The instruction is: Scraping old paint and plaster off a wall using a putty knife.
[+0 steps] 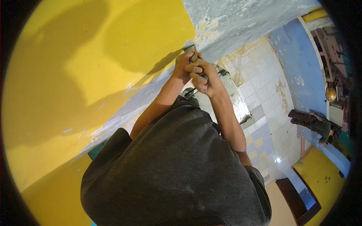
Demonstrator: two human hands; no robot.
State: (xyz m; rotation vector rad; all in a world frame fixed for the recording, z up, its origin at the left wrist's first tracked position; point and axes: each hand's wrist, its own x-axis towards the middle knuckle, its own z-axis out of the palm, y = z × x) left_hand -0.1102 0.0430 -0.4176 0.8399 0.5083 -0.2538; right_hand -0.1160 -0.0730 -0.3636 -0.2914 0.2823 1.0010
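Both my hands are together on a scraper-like hand tool (193, 57) with a wide flat end. My left hand (182, 63) wraps around it near that end. My right hand (206, 76) grips the lower part of the handle, its fingers curled toward me. The tool's flat end rests at or very near the wall, where yellow paint (135, 36) meets a grey, patchy surface (229, 19). Whether it touches cannot be told. Chipped, scratched paint (96, 135) runs along the yellow wall's lower edge.
Below my hands stands a worn metal-topped table or platform (236, 99). The floor (263, 93) is tiled. A person (314, 123) in dark clothes is farther off at the right, near a blue wall (299, 67). A doorway frame (299, 197) shows at lower right.
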